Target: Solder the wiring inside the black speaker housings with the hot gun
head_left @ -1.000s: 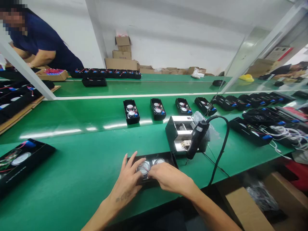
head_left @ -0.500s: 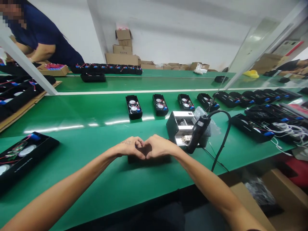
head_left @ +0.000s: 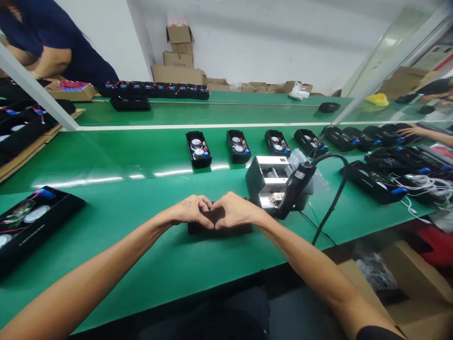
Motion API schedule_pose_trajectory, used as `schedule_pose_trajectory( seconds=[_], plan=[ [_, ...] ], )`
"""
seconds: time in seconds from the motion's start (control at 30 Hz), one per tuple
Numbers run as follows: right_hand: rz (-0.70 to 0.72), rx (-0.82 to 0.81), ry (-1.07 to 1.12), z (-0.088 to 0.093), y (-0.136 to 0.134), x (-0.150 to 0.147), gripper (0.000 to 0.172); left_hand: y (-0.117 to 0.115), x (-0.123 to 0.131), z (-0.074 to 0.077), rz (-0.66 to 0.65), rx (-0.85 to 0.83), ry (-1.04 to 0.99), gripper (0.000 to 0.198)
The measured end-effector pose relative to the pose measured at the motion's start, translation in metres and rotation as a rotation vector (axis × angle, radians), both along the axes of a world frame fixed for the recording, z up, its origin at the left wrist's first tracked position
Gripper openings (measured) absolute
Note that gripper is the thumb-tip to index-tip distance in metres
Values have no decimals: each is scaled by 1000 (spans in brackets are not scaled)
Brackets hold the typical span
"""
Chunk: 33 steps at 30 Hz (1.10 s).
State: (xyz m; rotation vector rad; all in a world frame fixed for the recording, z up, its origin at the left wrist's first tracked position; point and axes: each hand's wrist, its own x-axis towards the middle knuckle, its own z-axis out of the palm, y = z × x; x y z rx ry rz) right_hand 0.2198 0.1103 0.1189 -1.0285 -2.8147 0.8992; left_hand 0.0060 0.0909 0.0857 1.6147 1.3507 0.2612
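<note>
A black speaker case (head_left: 231, 230) lies on the green bench in front of me, mostly covered by my hands. My left hand (head_left: 194, 211) curls over its left half, fingers bent and thumb pointing inward. Over the right half, my right hand (head_left: 231, 211) is closed the same way, its thumb tip meeting the left one. Whatever the fingertips press inside the case is hidden. Just right of my hands stands a metal-and-black screw feeder (head_left: 272, 182), with a black electric screwdriver (head_left: 295, 189) hanging beside it on its cable.
Open speaker cases (head_left: 198, 149) with round drivers, wires and blue parts line the conveyor (head_left: 148, 151). Another case (head_left: 38, 222) lies at left. White cables (head_left: 424, 186) tangle at right, near a co-worker's hand (head_left: 412, 131). Another person (head_left: 67, 47) stands far left. A cardboard box (head_left: 414, 269) sits below.
My hands stay on the case in nearly the same pose. The view has shifted slightly, and a co-worker's hand has appeared at the right over the row of cases.
</note>
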Motion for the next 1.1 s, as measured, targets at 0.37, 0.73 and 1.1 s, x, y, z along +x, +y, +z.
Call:
schedule_pose_trajectory(
  seconds=[0.37,0.73,1.1],
  plan=[
    [12,37,-37,-3,1,0,35,-1,3,11,-21,-30,-19,33],
    [-79,-19,-51,-1,-2,-3,27,1,0,1,-18,-8,-55,31],
    [44,128,20,2,-15,3,33,-4,2,-1,-35,75,0,34]
  ],
)
